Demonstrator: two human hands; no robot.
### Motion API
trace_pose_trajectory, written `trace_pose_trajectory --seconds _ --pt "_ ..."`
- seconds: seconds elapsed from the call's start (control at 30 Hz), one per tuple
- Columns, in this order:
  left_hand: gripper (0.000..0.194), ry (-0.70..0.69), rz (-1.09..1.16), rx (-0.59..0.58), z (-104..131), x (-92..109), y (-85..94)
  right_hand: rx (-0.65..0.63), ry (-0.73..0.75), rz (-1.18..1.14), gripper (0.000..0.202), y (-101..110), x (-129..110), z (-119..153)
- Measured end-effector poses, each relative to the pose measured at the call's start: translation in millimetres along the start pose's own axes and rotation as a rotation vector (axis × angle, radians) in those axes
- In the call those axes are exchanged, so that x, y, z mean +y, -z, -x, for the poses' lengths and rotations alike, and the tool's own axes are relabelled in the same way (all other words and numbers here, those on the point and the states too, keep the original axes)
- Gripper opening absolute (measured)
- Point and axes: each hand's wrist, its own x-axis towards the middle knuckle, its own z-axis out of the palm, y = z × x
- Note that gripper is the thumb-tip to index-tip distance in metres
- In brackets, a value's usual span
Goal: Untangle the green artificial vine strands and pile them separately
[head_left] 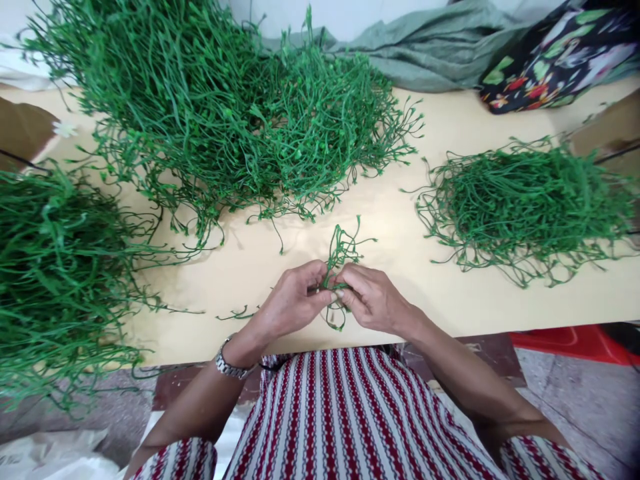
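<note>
Close to the table's front edge, my left hand point(299, 298) and my right hand point(369, 295) meet around a small sprig of green plastic stems point(343, 248). Its thin, forked tips stick up beyond my fingers, and a loop of stem hangs below them. The fingers of both hands are pinched on the sprig, thumbs nearly touching. Exactly where the stems cross between the fingertips is hidden. A loose stem point(239, 313) lies on the table by my left wrist.
A large heap of green stems point(225, 107) covers the table's back left. Another heap point(55, 267) sits at the left, overhanging the front edge, and a smaller pile point(530, 207) at the right. Green cloth point(430, 50) and a floral fabric item point(555, 60) lie at the back.
</note>
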Motion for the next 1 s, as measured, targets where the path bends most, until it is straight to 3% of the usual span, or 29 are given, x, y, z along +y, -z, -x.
trace_pose_trajectory --seconds 0.17,0.3,0.57,0.8,0.9,1.0 --pt "0.008 0.06 0.085 -0.024 -5.5 -3.4 0.6 0.094 0.067 0.17 0.016 -8.3 0.4 3.3" --pt "0.013 0.076 0.083 -0.059 -5.8 -10.5 1.6 0.093 0.114 0.136 0.015 -9.8 -0.6 4.9" --pt "0.011 0.096 0.259 -0.228 -3.3 -7.9 2.7 -0.177 -0.088 -0.448 0.022 -2.1 1.2 3.9" --pt "0.012 0.135 0.367 -0.302 -3.1 -1.2 7.8 -0.341 -0.157 -0.883 0.031 5.1 0.7 0.7" --pt "0.015 0.121 0.351 -0.25 -3.5 1.3 12.8 -0.425 -0.202 -1.113 0.033 6.7 2.8 3.1" --pt "0.017 0.149 0.268 -0.133 -3.4 1.1 14.6 -0.336 -0.259 -1.087 0.032 12.9 7.5 5.0"
